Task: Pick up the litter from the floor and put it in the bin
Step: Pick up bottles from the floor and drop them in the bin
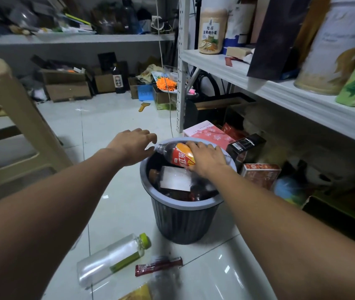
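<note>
Head view of a storeroom floor. The right hand [207, 160] grasps a soft-drink bottle [177, 155] of clear plastic with dark contents and a glossy red-and-orange label; the fingers curl over its middle, and it lies nearly level above the far side of the bin's mouth, neck pointing left. The left hand [133, 146] is released, its fingers spread and relaxed above the bin's left rim, just beside the bottle's neck; whether it touches the bottle cannot be told. The bin [183, 224] is a round, tapering plastic pail with a dark grey, vertically ribbed wall and a smooth, paler grey-blue rolled rim; it stands upright on the floor [111, 131] of glossy pale tiles with thin dark joints. Inside it lie dark bottles and a flat white sheet [175, 178]. On the tiles in front of the bin, well apart from both hands, lie a clear bottle [113, 256], cylindrical, on its side with a lime-green screw cap, a narrow red wrapper [158, 266] of shiny foil, and a yellow packet [139, 294], blurred and cut by the lower edge. At left stands a beige moulded plastic stool [9, 126]; at right, white metal shelving [280, 94] with perforated uprights; a pink carton [207, 132] sits just behind the bin.
</note>
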A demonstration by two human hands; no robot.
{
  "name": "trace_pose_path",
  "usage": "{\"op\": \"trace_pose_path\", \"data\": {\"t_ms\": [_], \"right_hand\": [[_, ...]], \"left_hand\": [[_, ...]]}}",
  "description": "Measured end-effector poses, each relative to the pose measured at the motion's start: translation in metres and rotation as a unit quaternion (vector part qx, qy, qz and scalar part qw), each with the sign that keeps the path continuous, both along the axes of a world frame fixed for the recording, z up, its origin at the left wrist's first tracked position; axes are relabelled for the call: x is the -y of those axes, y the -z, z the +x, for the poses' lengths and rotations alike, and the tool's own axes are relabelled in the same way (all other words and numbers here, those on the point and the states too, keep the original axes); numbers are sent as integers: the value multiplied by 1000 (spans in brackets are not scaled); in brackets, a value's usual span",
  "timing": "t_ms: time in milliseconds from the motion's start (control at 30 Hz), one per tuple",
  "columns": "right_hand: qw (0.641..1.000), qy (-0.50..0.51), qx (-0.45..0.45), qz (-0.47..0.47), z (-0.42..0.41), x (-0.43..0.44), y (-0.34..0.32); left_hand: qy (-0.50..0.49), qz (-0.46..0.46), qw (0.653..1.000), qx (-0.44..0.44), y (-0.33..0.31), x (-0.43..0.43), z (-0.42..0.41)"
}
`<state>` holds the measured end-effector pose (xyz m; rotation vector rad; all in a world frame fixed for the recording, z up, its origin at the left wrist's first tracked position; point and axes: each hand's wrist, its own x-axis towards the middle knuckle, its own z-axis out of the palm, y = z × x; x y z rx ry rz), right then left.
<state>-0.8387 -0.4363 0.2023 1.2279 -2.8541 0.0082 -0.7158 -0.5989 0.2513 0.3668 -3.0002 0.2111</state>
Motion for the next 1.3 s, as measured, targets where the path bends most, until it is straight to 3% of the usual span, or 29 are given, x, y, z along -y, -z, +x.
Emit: {"op": "trace_pose_path", "data": {"t_ms": [333, 533, 733, 1300], "right_hand": [[997, -24, 64, 46, -22, 15, 9], [998, -38, 19, 47, -18, 18, 27], [996, -36, 50, 58, -20, 17, 33], [997, -31, -32, -70, 30, -10, -24]], "left_hand": [[-21, -8, 1000, 16, 20, 13, -19], [-30, 4, 999, 10, 28, 13, -27], [-37, 17, 999, 9, 33, 8, -29], [-77, 30, 996, -31, -12, -15, 37]]}}
